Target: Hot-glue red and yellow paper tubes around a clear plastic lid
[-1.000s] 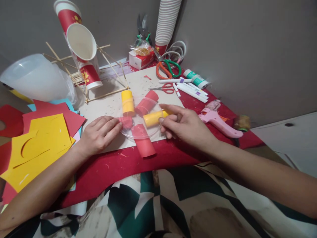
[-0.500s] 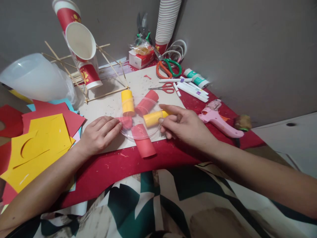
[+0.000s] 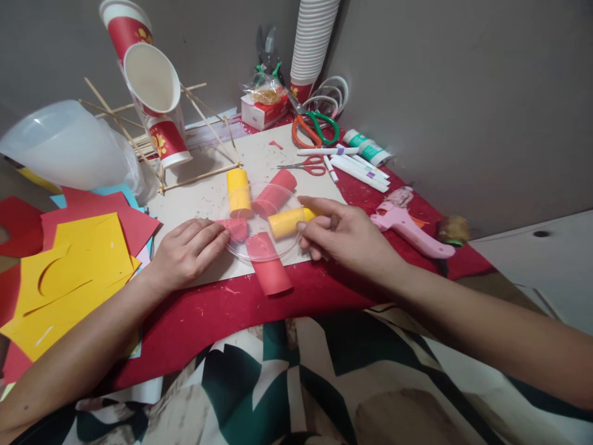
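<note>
A clear round plastic lid (image 3: pixel 278 247) lies on a beige card (image 3: pixel 204 198) with several paper rolls fanned out under it: a yellow roll (image 3: pixel 239 190), a red roll (image 3: pixel 275 190), another red roll (image 3: pixel 269 267). My left hand (image 3: pixel 185 252) rests flat on the card, fingers together, fingertips pressing a small red roll (image 3: pixel 235 227) at the lid's left edge. My right hand (image 3: pixel 345 235) pinches the end of a yellow roll (image 3: pixel 285 221) at the lid's right side.
Yellow and red paper sheets (image 3: pixel 69 272) lie left. A stick frame with red paper cups (image 3: pixel 152 93) stands behind, a translucent tub (image 3: pixel 65 145) beside it. Scissors (image 3: pixel 315 123), glue sticks (image 3: pixel 356 170), a pink glue gun (image 3: pixel 407 225) and a cup stack (image 3: pixel 312 43) sit right.
</note>
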A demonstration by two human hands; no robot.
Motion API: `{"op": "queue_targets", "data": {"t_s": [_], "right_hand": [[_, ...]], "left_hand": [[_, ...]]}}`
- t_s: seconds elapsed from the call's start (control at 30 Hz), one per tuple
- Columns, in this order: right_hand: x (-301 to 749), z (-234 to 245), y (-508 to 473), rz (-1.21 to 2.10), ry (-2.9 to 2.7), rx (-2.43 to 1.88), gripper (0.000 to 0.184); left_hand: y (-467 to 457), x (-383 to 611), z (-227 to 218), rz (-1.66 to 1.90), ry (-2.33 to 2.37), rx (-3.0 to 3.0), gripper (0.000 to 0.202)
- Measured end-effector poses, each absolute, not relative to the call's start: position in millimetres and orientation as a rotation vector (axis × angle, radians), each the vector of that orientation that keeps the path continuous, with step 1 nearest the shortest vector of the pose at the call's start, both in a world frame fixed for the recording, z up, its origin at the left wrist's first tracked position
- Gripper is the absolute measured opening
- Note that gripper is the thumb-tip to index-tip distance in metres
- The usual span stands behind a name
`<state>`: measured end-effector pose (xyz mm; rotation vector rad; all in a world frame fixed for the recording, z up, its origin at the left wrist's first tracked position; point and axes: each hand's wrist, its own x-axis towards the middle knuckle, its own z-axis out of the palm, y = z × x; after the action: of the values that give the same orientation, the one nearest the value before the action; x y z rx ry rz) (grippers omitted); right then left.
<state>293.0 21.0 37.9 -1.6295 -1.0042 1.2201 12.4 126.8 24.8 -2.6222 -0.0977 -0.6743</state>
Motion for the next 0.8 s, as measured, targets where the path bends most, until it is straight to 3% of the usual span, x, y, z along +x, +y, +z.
{"op": "queue_targets", "data": {"t_s": [0.57, 0.67, 0.8], "right_hand": [[296.5, 31.0, 22.2, 1.132, -1.064, -1.622, 0.064], [306.8, 31.0, 19.2, 0.924, -1.189, -1.631, 0.059], [323.3, 37.1, 23.0, 0.336, -1.506, -1.613, 0.051]], "left_hand": [[124.7, 8.0, 30.2, -0.584, -0.148, -2.666, 0.033], [123.3, 0.8, 35.6, -0.633, -0.196, -2.708, 0.038], [124.5, 3.6, 49.2, -0.737, -0.431, -2.777, 0.042]]}}
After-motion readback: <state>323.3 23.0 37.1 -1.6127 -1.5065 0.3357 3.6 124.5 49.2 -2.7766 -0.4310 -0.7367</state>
